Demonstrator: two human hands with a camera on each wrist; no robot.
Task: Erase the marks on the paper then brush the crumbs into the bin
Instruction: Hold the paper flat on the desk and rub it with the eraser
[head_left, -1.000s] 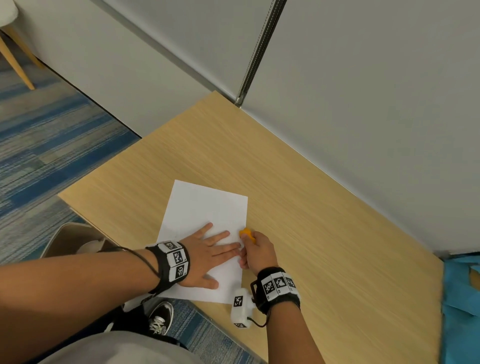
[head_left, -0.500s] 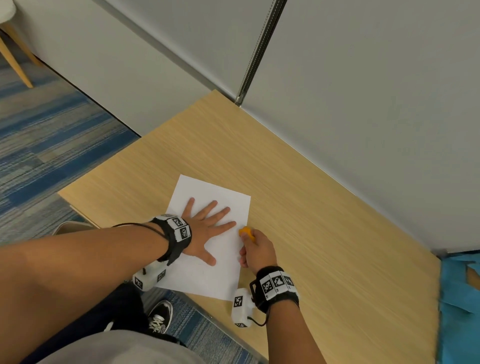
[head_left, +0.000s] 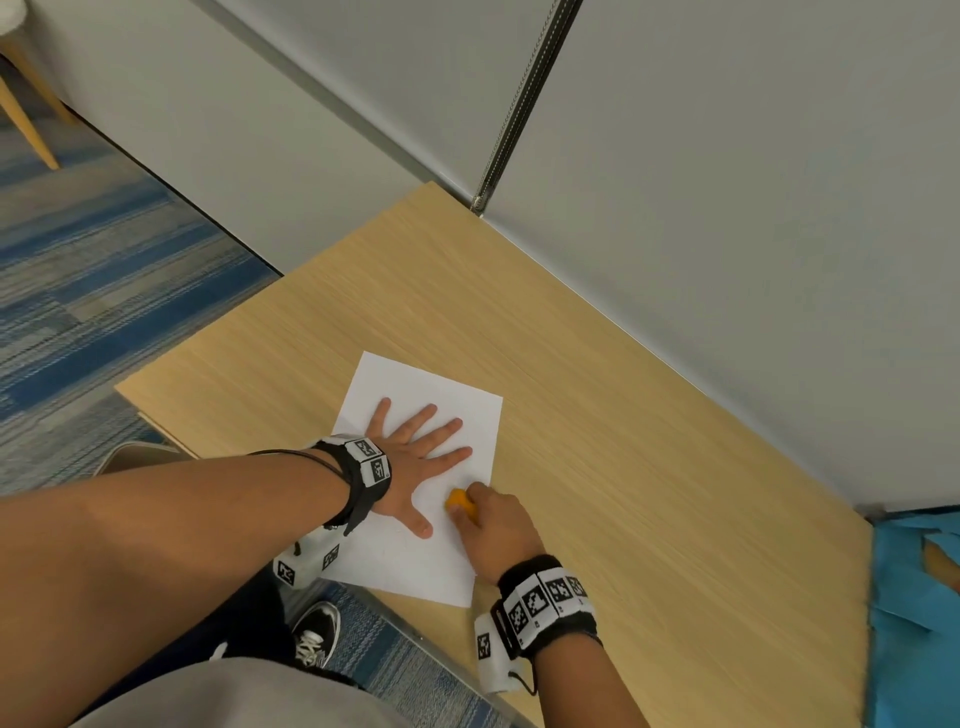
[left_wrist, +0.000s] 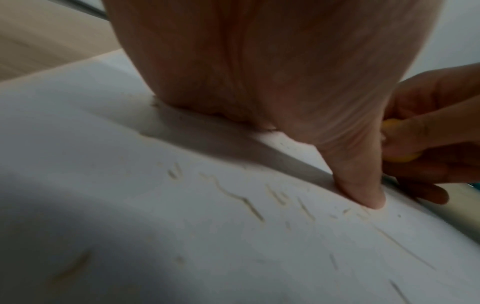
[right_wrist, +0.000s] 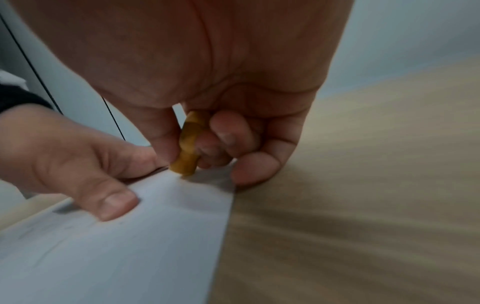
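A white sheet of paper (head_left: 400, 561) lies on the wooden table (head_left: 649, 493) near its front edge. My left hand (head_left: 415, 447) lies flat on the sheet with fingers spread, pressing it down. My right hand (head_left: 488, 525) pinches a small yellow eraser (head_left: 460, 501) between thumb and fingers, its tip touching the paper beside the left thumb. In the right wrist view the eraser (right_wrist: 188, 144) meets the paper (right_wrist: 116, 246) close to its right edge. Several thin eraser crumbs (left_wrist: 249, 205) and faint pencil marks lie on the paper (left_wrist: 130, 205) below the left thumb (left_wrist: 361, 181).
Grey partition walls (head_left: 727, 208) close off the table's back. A light-coloured bin (head_left: 135, 457) sits on the blue carpet below the table's left front edge, mostly behind my left arm. Blue material (head_left: 914, 623) lies at the table's right end.
My left hand shifted up the sheet and spread its fingers wider. My right hand moved the eraser left, from the paper's right edge onto the sheet near the left thumb.
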